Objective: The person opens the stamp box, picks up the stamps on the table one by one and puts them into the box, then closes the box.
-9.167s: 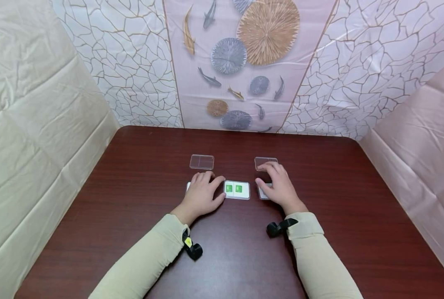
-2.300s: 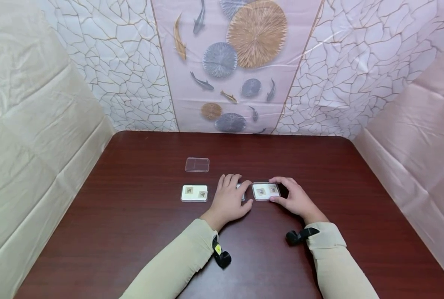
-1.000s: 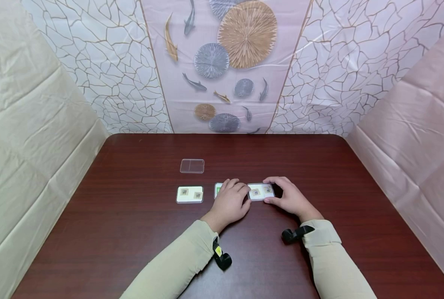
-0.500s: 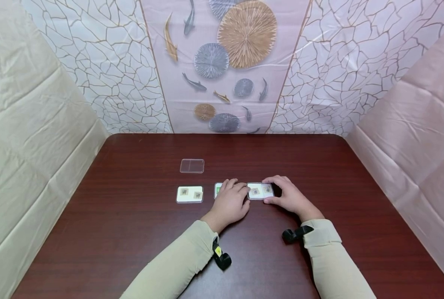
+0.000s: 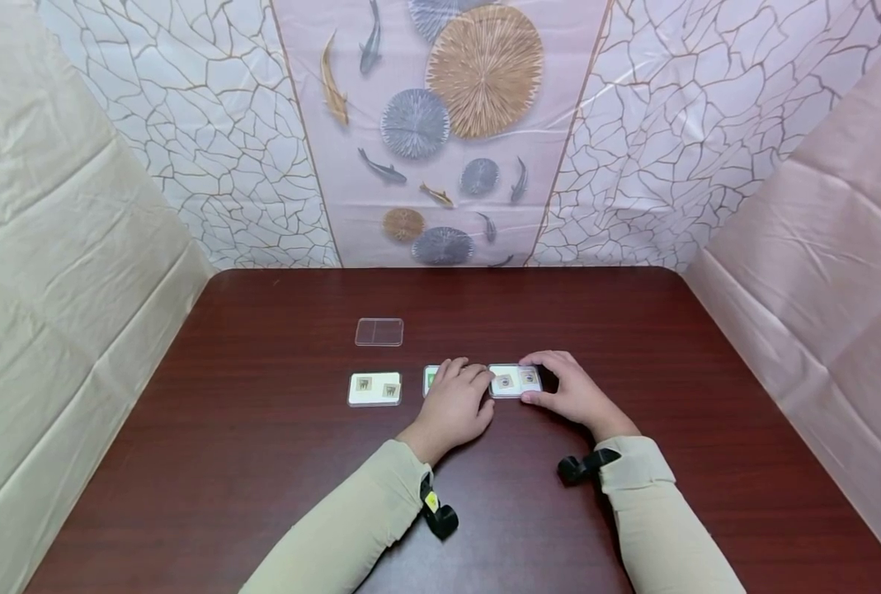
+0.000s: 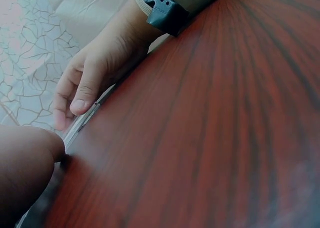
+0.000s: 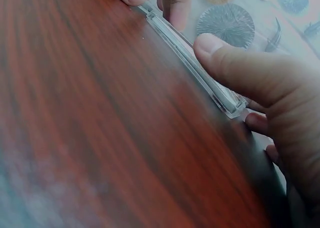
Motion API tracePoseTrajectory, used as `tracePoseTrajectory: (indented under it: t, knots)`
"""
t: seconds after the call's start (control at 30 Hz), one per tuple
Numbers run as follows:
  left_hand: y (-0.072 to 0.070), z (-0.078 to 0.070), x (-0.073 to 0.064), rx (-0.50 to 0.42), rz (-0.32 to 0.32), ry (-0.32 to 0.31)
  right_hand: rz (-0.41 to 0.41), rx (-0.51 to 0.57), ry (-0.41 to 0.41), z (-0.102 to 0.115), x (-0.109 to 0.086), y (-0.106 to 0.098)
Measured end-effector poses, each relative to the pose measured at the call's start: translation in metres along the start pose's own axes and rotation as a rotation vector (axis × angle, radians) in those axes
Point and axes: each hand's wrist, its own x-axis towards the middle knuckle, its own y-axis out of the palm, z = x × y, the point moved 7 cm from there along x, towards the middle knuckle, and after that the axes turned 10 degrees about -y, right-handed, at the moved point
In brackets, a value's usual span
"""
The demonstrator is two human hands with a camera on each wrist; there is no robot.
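Note:
In the head view my left hand (image 5: 449,412) spans the middle flat plastic case, its fingers at the far edge and its thumb at the near one. It hides most of that case, leaving the left end (image 5: 428,383) with a bit of green picture. Its index fingertip reaches the left end of another clear case (image 5: 516,383) showing two small pictures on white. My right hand (image 5: 576,398) pinches this case by its right end between thumb and index finger. In the right wrist view the clear case (image 7: 187,63) lies edge-on, with the thumb over its near edge.
To the left lies a third case (image 5: 375,398) with two small pictures on white. Behind it sits a loose clear lid (image 5: 379,332). Everything rests on a dark red wooden table (image 5: 277,478), with a patterned cloth (image 5: 440,198) hanging behind its far edge.
My left hand has moved from the left case to the middle one. The lid behind the right case is gone from there. The right case has slid left towards the middle one.

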Motion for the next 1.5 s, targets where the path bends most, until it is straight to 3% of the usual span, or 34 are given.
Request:
tracePoseTrajectory:
  t: [0.17, 0.37, 0.73, 1.2, 1.5]
  knots:
    - [-0.0008, -0.0003, -0.0007, -0.001, -0.001, -0.002, -0.022, -0.024, -0.039, 0.0018, 0.0, -0.0018]
    - [-0.0006, -0.0005, -0.0009, 0.003, -0.013, 0.002, -0.067, -0.115, -0.014, -0.0005, -0.0019, -0.0063]
    - [-0.0001, -0.0015, -0.0005, -0.002, 0.0, 0.007, -0.076, -0.071, -0.02, 0.0004, -0.0024, -0.0049]
    - [-0.0014, -0.0018, -0.0015, 0.003, -0.016, 0.012, -0.005, -0.074, 0.053, -0.0035, -0.0015, -0.0027]
    - [-0.0016, -0.0023, -0.0009, 0.011, -0.009, 0.005, 0.023, -0.069, 0.17, -0.0065, -0.0011, -0.006]
